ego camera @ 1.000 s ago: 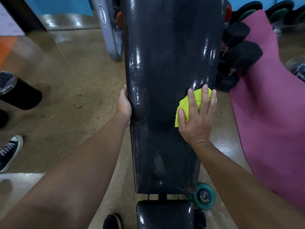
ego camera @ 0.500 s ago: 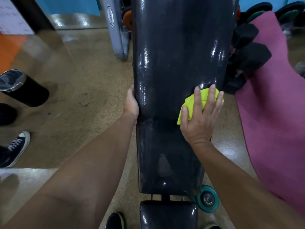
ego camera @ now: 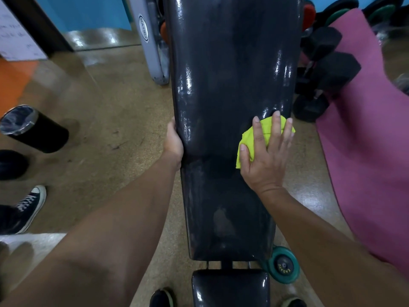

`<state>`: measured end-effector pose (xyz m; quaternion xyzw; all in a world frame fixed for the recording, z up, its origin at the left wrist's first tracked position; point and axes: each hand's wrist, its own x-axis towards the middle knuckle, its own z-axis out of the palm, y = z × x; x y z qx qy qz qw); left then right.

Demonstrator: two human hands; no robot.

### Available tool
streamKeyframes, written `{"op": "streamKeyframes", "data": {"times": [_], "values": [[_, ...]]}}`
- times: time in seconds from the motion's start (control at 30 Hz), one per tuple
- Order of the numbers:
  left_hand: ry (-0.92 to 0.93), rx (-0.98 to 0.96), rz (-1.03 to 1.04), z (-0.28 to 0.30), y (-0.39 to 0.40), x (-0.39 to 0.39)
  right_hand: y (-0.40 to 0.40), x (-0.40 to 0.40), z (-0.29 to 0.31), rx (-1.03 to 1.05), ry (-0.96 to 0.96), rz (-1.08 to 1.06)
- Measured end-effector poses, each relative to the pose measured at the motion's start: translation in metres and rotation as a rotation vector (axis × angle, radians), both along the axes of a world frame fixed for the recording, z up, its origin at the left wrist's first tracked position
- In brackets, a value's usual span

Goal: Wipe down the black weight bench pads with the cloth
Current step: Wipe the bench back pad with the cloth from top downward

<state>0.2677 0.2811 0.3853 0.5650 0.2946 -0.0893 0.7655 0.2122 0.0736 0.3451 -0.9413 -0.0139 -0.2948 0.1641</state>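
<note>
Nearest, below the forearms, sits the short seat pad (ego camera: 230,289), black and glossy, untouched by either hand and probably still owed its own wipe. Just beyond it, across a narrow gap with a bit of frame showing, begins the long back pad (ego camera: 230,107), running away up the view, with a teal wheel (ego camera: 284,265) at its near right corner. Partway up that pad, on the right edge, lies the right hand (ego camera: 264,156), flat and spread, palm and fingers pressing the yellow-green cloth (ego camera: 247,140) against the vinyl rather than pinching it; folded small, peeking out past the fingertips and thumb. Opposite, on the left edge, clamps the left hand (ego camera: 174,141), curled over the rim with its fingers hidden underneath, steadying the bench. Best kept that way: brace on the left, even palm pressure on the right, long overlapping strokes lengthwise, cloth wrapped over the rounded edge so the side seam gets cleaned too. Worth unfolding the cloth for a wider pass and turning to a fresh face once damp. Dull smears near the pad's near end and streaky glare farther up suggest more passes needed there. Farthest off, black dumbbells (ego camera: 327,69) and a pink mat (ego camera: 365,140) crowd the right side, so elbow swing better kept tight.
</note>
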Motion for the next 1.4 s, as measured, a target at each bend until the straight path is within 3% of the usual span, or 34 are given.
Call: {"op": "streamKeyframes", "data": {"times": [0.2, 0.33, 0.53, 0.7, 0.9, 1.07, 1.27, 1.4], "values": [[-0.01, -0.016, -0.022, -0.007, 0.001, 0.003, -0.003, 0.001, -0.003, -0.081, -0.042, 0.057], [-0.003, -0.024, -0.012, -0.01, 0.003, 0.004, 0.019, 0.004, 0.003, 0.008, -0.022, -0.037], [-0.017, -0.018, 0.019, -0.009, 0.004, 0.004, 0.005, -0.006, -0.008, -0.102, -0.039, 0.096], [-0.018, -0.014, 0.029, -0.013, 0.005, 0.004, 0.016, 0.003, 0.003, -0.012, -0.026, -0.02], [-0.012, -0.006, 0.017, -0.01, 0.005, 0.003, -0.004, -0.012, -0.016, -0.114, -0.066, 0.132], [-0.005, 0.012, 0.019, -0.014, 0.006, 0.005, 0.03, 0.001, 0.002, -0.023, -0.042, 0.014], [0.007, 0.03, 0.033, -0.016, 0.007, 0.005, 0.024, -0.008, -0.01, -0.127, -0.051, 0.2], [0.014, 0.014, 0.057, -0.016, 0.006, 0.006, 0.012, -0.001, -0.005, -0.065, -0.053, 0.083]]}}
